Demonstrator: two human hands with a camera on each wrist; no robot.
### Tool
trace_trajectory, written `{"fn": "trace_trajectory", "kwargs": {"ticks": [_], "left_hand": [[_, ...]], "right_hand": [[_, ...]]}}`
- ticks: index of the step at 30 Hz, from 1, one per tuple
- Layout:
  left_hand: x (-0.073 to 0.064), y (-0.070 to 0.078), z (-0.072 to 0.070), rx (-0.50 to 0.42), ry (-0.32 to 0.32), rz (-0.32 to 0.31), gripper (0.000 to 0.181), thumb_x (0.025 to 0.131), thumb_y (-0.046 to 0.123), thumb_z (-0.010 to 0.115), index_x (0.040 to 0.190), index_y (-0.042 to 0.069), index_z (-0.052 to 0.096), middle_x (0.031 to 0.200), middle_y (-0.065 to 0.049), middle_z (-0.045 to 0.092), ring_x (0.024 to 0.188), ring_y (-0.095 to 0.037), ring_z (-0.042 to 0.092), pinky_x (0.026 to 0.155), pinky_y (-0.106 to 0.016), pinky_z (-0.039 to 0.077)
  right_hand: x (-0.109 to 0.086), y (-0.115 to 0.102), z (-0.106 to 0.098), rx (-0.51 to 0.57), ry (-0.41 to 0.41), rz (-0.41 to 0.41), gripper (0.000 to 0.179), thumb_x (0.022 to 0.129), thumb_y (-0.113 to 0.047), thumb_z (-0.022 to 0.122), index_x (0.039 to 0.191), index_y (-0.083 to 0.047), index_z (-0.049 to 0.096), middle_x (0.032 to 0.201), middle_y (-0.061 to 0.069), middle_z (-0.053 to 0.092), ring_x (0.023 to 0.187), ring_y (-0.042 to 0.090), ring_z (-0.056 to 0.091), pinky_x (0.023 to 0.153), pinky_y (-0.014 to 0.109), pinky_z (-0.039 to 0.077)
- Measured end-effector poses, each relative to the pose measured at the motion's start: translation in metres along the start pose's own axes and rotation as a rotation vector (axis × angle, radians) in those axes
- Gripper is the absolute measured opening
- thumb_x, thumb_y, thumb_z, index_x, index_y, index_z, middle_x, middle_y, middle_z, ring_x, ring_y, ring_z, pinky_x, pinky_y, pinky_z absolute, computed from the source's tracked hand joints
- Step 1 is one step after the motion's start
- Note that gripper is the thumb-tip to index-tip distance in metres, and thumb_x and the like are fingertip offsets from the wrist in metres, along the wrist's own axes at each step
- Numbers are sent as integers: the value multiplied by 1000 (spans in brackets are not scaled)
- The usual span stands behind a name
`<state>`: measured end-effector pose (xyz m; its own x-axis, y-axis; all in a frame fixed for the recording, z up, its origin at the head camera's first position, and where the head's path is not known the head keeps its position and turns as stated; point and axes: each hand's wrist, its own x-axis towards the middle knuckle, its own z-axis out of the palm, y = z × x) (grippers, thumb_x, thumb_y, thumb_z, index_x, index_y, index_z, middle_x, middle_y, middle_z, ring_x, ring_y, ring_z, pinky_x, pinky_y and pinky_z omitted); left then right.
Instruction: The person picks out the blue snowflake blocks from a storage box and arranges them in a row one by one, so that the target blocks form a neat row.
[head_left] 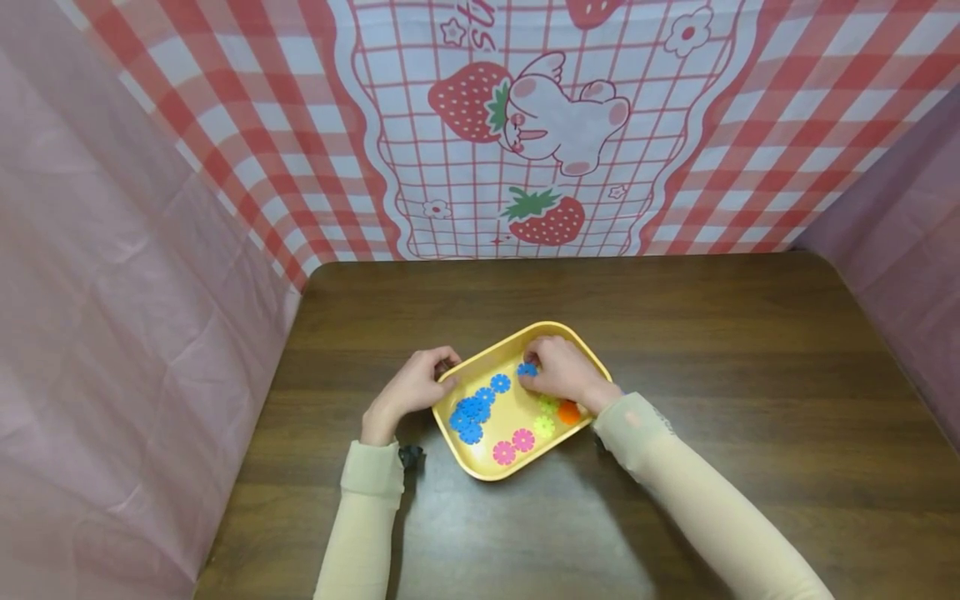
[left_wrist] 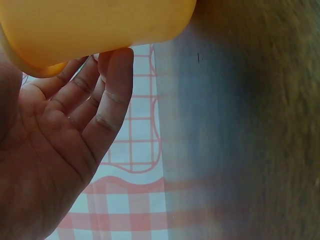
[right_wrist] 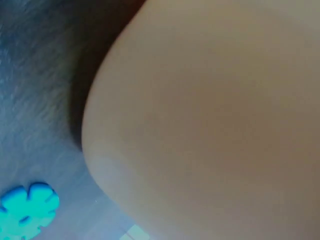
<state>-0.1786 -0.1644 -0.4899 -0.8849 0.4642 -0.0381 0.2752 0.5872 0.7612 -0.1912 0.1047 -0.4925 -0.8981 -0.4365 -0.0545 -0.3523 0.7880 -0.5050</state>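
Note:
A yellow tray holds flower-shaped plastic discs. My left hand grips its left end, thumb at the rim; in the left wrist view the fingers reach up against the outer wall. Inside the tray's far right part, my right hand pinches a blue flower disc. More blue discs lie clustered at the left, partly overlapping. Pink discs sit along the near side, yellow-green discs and an orange disc near the right wrist. Skin fills most of the right wrist view, hiding the fingertips.
The tray stands on a brown wooden table. Behind the table hangs a red-and-white checked cloth with strawberry prints. Pink curtains close off both sides. A small black object shows beside the left wrist.

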Motion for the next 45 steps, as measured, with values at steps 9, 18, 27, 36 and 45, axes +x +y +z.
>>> {"fn": "trace_trajectory", "kwargs": {"ticks": [9,18,27,36,45], "left_hand": [[-1,1,0,-4,-8,-21,12,88,4,67,100,3,67,79,-3,62,70,-16,56,64,-29,49],[4,0,-3,-1,-7,-1,12,88,4,66,100,3,67,80,-4,62,71,-18,56,64,-29,49],[5,0,-4,6,-14,-6,12,88,4,66,101,3,67,81,-4,62,71,-17,56,65,-29,49],[3,0,-2,-3,-14,-11,12,89,5,67,101,4,67,81,-4,63,71,-17,56,65,-29,49],[3,0,-1,-17,-11,-13,11,89,6,67,100,4,67,80,-4,62,70,-17,56,64,-29,49]], "right_hand": [[-4,-6,-4,2,10,-14,31,80,-26,81,97,-2,70,82,2,62,73,19,54,73,35,48],[-10,-7,-21,29,70,-62,28,79,-24,82,95,-3,71,82,4,65,72,19,55,72,36,49],[-19,-9,-36,64,55,8,32,80,-25,81,101,-4,70,87,6,64,65,18,56,66,34,50],[-31,-1,-48,45,106,5,38,78,-23,83,106,-1,70,92,8,65,81,25,56,74,37,50],[-42,17,-64,48,172,4,36,78,-19,84,104,2,70,93,10,65,82,28,58,76,41,52]]}}
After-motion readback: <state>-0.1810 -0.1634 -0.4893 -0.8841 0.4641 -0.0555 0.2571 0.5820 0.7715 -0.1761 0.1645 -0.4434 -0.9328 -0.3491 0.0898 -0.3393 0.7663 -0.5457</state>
